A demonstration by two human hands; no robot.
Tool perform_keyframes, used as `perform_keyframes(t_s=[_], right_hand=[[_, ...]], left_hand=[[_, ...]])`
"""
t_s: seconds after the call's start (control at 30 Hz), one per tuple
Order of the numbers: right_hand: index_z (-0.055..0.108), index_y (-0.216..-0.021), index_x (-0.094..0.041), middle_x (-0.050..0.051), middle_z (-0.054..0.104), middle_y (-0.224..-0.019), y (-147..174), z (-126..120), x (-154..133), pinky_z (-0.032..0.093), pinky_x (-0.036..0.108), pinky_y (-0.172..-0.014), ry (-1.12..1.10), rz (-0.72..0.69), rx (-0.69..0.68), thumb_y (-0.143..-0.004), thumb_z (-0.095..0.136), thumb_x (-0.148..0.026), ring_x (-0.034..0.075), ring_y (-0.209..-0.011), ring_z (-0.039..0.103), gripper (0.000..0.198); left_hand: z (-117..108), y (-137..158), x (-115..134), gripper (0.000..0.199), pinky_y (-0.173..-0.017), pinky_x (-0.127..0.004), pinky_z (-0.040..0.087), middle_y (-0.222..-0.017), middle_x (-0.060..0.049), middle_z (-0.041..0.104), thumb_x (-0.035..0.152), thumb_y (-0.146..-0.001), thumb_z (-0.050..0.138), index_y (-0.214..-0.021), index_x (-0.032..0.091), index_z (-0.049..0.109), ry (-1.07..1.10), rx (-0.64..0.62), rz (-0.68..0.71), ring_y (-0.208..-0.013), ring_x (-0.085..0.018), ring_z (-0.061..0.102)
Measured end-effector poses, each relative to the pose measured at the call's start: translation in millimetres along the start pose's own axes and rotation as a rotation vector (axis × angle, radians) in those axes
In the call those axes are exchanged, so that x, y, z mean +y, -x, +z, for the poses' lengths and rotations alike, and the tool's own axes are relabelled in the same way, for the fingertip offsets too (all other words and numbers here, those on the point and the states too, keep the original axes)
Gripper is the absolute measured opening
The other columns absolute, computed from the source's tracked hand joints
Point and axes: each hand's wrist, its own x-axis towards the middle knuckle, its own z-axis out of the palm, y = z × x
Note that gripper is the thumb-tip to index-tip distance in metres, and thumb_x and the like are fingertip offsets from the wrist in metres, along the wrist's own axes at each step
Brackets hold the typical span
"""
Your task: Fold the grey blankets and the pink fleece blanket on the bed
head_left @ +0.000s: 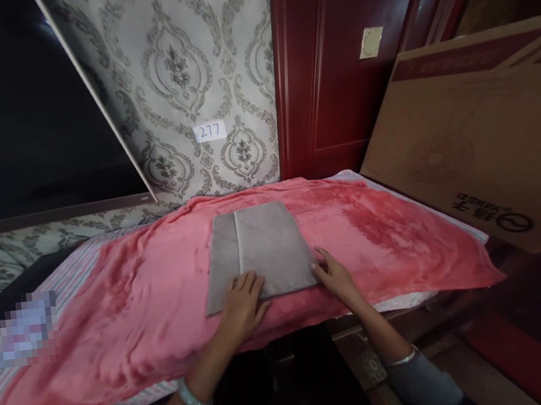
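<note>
A grey piece of soft fabric (270, 247), folded flat with a seam or fold line running down its left part, lies on a pink plush blanket (163, 284). My left hand (245, 302) rests flat on the near edge of the grey fabric, fingers stretched forward and thumb out to the right. At the near right corner, my right hand (335, 277) touches the fabric's edge with its fingertips, fingers apart. Whether any edge is pinched under the right fingertips is hard to see.
Striped cloth (76, 265) shows under the blanket. A large cardboard box (476, 136) leans at the right, beside a dark red door (333, 67). A black screen (33, 111) stands at the left. A paper marked 277 (209, 131) is on the patterned wall.
</note>
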Motion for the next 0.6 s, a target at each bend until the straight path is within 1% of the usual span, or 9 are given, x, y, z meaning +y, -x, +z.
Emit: perform_keyframes(t_s=[0.07,0.1,0.17,0.2,0.3,0.37,0.43,0.5,0.6], right_hand=[[0.05,-0.142,-0.014,0.011,0.072,-0.102,-11,0,-5,0.057,0.048,-0.084,-0.06,0.044,-0.054,-0.08,0.06,-0.047,0.03,-0.091,0.069,0.07],[0.052,-0.139,-0.015,0.011,0.072,-0.105,-16,1,-8,0.057,0.047,-0.084,-0.133,0.044,-0.081,-0.078,0.062,-0.045,0.03,-0.093,0.068,0.069],[0.055,-0.134,-0.017,0.01,0.069,-0.116,-22,3,-15,0.057,0.043,-0.085,-0.349,0.026,-0.138,-0.073,0.068,-0.041,0.028,-0.1,0.066,0.067],[0.055,-0.133,-0.018,0.009,0.069,-0.117,-24,5,-19,0.058,0.04,-0.083,-0.468,0.039,-0.162,-0.071,0.07,-0.04,0.026,-0.099,0.067,0.068],[0.052,-0.135,-0.022,0.005,0.071,-0.106,-22,7,-35,0.059,0.032,-0.062,-0.768,0.189,-0.195,-0.066,0.077,-0.035,0.021,-0.079,0.068,0.075],[0.055,-0.131,-0.025,0.003,0.071,-0.099,-21,7,-49,0.057,0.028,-0.051,-0.909,0.268,-0.188,-0.065,0.08,-0.031,0.02,-0.071,0.066,0.072],[0.059,-0.125,-0.025,0.002,0.071,-0.098,-21,7,-64,0.056,0.026,-0.049,-1.018,0.281,-0.179,-0.065,0.08,-0.025,0.019,-0.072,0.066,0.063],[0.061,-0.12,-0.024,0.002,0.071,-0.096,-21,8,-76,0.057,0.025,-0.048,-1.081,0.295,-0.159,-0.066,0.08,-0.021,0.018,-0.071,0.066,0.058],[0.062,-0.116,-0.024,0.002,0.071,-0.094,-18,11,-82,0.057,0.025,-0.047,-1.118,0.324,-0.134,-0.067,0.079,-0.02,0.017,-0.067,0.065,0.052]], left_hand=[[-2,-6,7,0.051,-0.105,-0.054,0.042,-0.136,-0.016,0.059,0.045,-0.09,0.057,-0.136,0.022,0.057,-0.022,0.017,-0.034,-0.124,-0.034,0.054],[-2,-8,11,0.052,-0.104,-0.054,0.043,-0.134,-0.016,0.06,0.045,-0.09,0.058,-0.136,0.021,0.057,-0.032,0.023,-0.054,-0.122,-0.034,0.054],[-1,-11,19,0.055,-0.101,-0.055,0.043,-0.132,-0.017,0.06,0.044,-0.089,0.06,-0.137,0.019,0.056,-0.049,0.03,-0.096,-0.119,-0.035,0.054],[0,-12,22,0.056,-0.101,-0.056,0.043,-0.133,-0.017,0.059,0.043,-0.088,0.06,-0.138,0.018,0.055,-0.056,0.036,-0.115,-0.119,-0.036,0.053],[5,-12,30,0.059,-0.102,-0.056,0.04,-0.138,-0.017,0.055,0.039,-0.087,0.062,-0.141,0.016,0.051,-0.071,0.081,-0.147,-0.123,-0.036,0.049],[8,-13,32,0.06,-0.105,-0.055,0.037,-0.139,-0.016,0.055,0.036,-0.088,0.063,-0.142,0.015,0.049,-0.079,0.117,-0.149,-0.125,-0.035,0.047],[10,-15,31,0.058,-0.103,-0.053,0.039,-0.135,-0.016,0.057,0.03,-0.087,0.062,-0.141,0.013,0.049,-0.09,0.13,-0.153,-0.123,-0.034,0.049],[10,-19,28,0.055,-0.097,-0.049,0.043,-0.129,-0.015,0.06,0.02,-0.086,0.06,-0.139,0.013,0.051,-0.103,0.114,-0.158,-0.116,-0.032,0.053],[7,-23,20,0.048,-0.088,-0.043,0.047,-0.116,-0.012,0.066,0.006,-0.084,0.052,-0.131,0.014,0.058,-0.109,0.074,-0.139,-0.104,-0.027,0.059]])
